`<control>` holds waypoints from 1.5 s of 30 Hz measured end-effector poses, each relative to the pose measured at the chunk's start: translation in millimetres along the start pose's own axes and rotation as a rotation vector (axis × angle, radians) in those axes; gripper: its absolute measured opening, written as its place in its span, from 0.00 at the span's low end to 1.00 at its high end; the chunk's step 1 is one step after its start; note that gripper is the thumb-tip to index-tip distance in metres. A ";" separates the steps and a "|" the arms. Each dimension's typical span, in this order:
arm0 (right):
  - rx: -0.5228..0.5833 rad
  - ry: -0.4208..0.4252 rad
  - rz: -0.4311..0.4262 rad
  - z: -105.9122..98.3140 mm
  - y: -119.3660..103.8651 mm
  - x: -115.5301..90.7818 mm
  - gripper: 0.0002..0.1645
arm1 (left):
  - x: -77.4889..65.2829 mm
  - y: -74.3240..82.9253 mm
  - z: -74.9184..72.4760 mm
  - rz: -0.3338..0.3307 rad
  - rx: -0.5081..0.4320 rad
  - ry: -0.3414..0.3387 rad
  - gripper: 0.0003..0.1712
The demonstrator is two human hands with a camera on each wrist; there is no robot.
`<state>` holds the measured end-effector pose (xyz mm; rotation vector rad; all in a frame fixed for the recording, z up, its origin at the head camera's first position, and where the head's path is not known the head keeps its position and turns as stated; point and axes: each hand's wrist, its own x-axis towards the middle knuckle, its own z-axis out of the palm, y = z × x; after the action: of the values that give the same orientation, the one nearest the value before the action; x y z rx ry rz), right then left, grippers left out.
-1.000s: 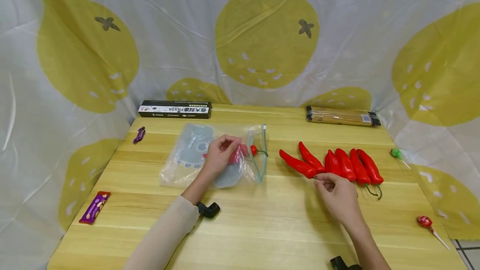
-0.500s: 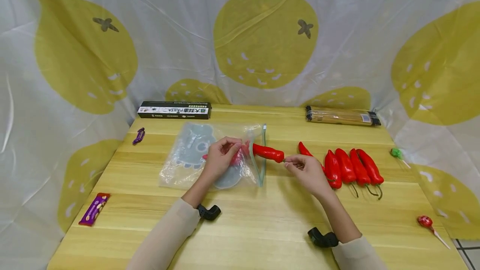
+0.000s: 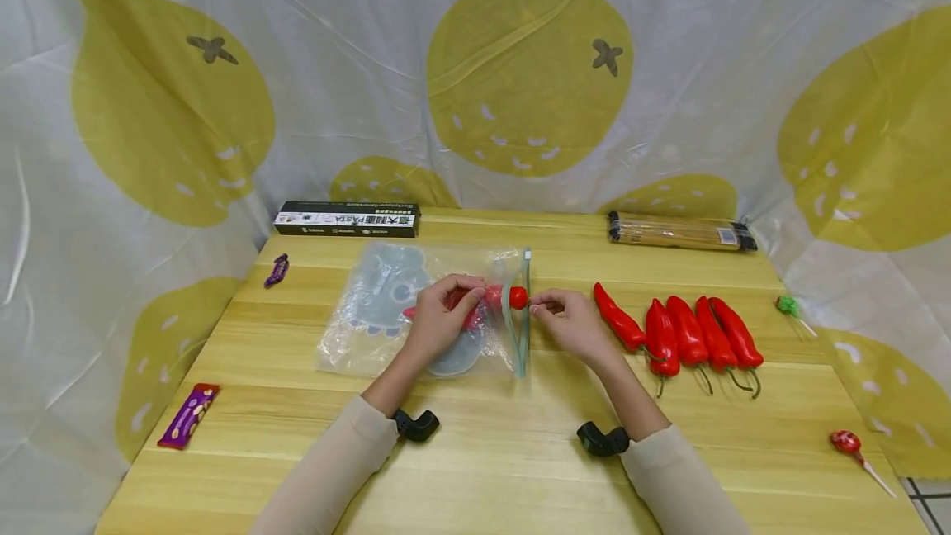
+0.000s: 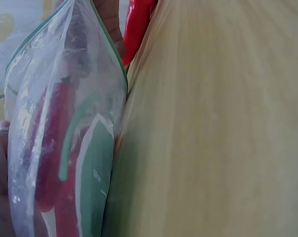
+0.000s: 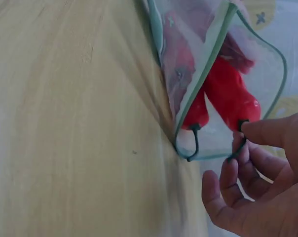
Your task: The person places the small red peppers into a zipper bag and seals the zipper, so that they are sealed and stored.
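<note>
A clear zip bag (image 3: 345,353) with a cartoon print lies mid-table, its green-edged mouth facing right. My left hand (image 3: 438,320) pinches the bag's upper film, and the mouth gapes. With thumb and fingers, my right hand (image 3: 570,322) pinches the green stem of a red chili pepper (image 5: 233,98). Most of that pepper is inside the bag, with its stem end at the opening. Another red pepper (image 5: 196,112) lies inside beside it, and more red shows through the film (image 4: 55,148). To the right, several red peppers (image 3: 687,333) lie in a row on the table.
Along the back edge stand a black pasta box (image 3: 347,219) and a pack of spaghetti (image 3: 679,232). A purple candy (image 3: 277,270) and a purple snack bar (image 3: 189,416) lie left. Green (image 3: 787,305) and red lollipops (image 3: 845,441) lie right. A fruit-print curtain (image 3: 357,64) surrounds the table.
My right hand has picked a chili pepper from the row, carried it left and slid it into the bag's mouth. My left hand has stayed on the bag.
</note>
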<state>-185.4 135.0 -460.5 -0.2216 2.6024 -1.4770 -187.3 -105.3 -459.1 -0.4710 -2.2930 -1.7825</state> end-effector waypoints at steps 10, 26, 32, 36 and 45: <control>0.493 -0.036 0.125 -4.6 3.8 -14.4 0.28 | 0.5 -24.9 4.9 -0.034 0.016 0.001 0.10; 0.856 -0.186 0.165 -6.9 -6.1 -81.3 0.32 | 1.1 -37.2 1.9 -0.029 0.013 0.008 0.08; 0.928 -0.184 0.152 0.3 -11.6 -81.6 0.31 | 1.7 -35.4 2.3 -0.046 0.013 0.006 0.10; 0.955 -0.135 0.140 4.0 -15.1 -76.5 0.30 | 2.6 -35.5 3.9 -0.052 0.028 0.013 0.09; 1.055 -0.003 0.129 11.6 -12.2 -44.5 0.31 | 4.3 -30.7 4.3 0.035 0.035 0.004 0.09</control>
<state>-138.8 127.8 -453.7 0.0712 1.4632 -2.4819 -202.4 -107.4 -486.4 -0.4985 -2.2950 -1.7232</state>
